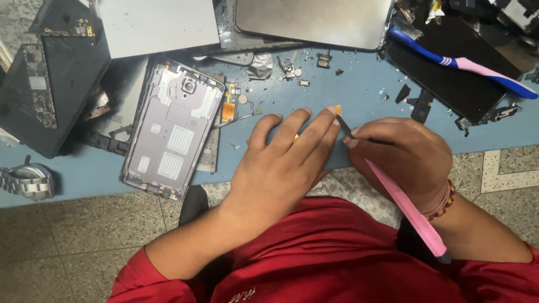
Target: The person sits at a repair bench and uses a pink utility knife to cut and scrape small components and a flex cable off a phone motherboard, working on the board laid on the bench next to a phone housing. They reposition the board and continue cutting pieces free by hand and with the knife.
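Single head camera – looks steeply down, close over blue workbench edge, lap below.

I'm looking at a phone repair workshop: an opened phone frame, loose circuit boards and tiny parts litter the blue tabletop.

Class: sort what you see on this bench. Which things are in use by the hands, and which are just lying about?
In use: left hand pressing down a small orange part; right hand working a pink-handled tool at it.

Lying about: grey phone back, toothbrush, wristwatch, circuit board, loose bits on the blue mat.
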`<state>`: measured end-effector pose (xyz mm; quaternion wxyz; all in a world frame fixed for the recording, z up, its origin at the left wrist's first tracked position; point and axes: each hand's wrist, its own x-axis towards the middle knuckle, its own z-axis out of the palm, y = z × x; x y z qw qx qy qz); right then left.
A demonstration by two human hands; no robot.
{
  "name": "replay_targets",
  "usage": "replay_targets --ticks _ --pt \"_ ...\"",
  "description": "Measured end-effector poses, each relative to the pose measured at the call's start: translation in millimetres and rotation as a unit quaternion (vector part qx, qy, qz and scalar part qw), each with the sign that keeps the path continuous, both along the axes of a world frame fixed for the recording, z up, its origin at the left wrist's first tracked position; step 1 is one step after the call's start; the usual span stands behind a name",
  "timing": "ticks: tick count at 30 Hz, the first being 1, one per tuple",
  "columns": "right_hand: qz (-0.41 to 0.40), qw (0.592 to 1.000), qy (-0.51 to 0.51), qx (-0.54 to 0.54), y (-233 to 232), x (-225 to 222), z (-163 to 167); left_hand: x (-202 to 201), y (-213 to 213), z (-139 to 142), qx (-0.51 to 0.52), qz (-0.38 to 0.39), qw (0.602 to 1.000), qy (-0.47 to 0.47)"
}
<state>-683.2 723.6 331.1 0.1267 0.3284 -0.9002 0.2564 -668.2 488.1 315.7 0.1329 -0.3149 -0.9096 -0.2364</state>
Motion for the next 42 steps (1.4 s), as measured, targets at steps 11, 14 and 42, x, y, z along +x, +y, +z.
replay_targets --ticks 11,14,42 --pt "0.014 0.998 0.062 0.016 -7 -2 0 -2 7 -4 0.008 0.016 1.0 0.023" --pt "0.014 0.998 0.059 0.011 -9 -2 1 -1 7 -5 0.003 0.022 0.999 0.032" --pt "0.06 0.997 0.026 0.03 -45 -7 -22 8 -48 -32 0.043 0.008 0.999 0.015"
